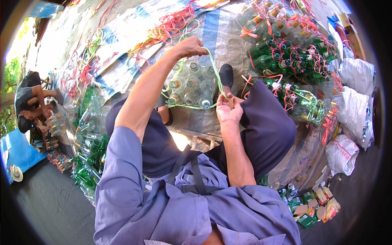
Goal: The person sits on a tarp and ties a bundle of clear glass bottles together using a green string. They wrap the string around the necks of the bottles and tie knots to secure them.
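Several clear glass bottles [190, 84] stand upright in a tight cluster on the ground sheet between my feet. Pale green plastic twine [215, 69] runs around the lower side of the cluster and up its right side. My left hand [190, 48], raised over the far edge of the bottles, pinches one stretch of this twine. Lower down, at the right corner of the cluster, my right hand [229, 108] grips the twine with palm turned up and fingers curled. Between the two hands the strand bows outward past my dark shoe [226, 75].
Bundles of green bottles [275, 56] tied with pink twine lie at the right. Loose pink twine [173, 26] is heaped beyond the cluster. Loose bottles [92, 150] pile up at my left, where another person [33, 101] crouches. White sacks [353, 110] line the right edge.
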Demonstrator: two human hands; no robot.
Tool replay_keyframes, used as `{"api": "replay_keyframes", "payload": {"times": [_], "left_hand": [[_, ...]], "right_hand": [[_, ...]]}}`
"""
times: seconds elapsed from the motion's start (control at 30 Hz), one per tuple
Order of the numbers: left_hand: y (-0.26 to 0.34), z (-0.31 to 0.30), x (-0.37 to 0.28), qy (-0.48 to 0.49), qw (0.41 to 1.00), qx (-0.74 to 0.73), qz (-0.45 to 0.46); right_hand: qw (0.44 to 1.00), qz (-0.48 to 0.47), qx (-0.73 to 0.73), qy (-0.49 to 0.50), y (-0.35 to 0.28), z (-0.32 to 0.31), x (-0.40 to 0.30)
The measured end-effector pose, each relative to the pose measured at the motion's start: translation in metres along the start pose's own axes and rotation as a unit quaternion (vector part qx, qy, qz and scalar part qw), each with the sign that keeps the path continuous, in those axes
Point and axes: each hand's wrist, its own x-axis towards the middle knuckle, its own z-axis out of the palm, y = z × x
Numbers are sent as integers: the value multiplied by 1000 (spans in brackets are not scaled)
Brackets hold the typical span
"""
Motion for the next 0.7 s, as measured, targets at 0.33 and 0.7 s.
{"api": "replay_keyframes", "payload": {"times": [0.33, 0.7], "left_hand": [[-54, -15, 18, 26, 997, 15, -76], [-45, -26, 9, -17, 994, -87, -66]], "right_hand": [[994, 10, 87, -63, 10, 17, 15], [986, 34, 97, -129, 10, 32, 20]]}}
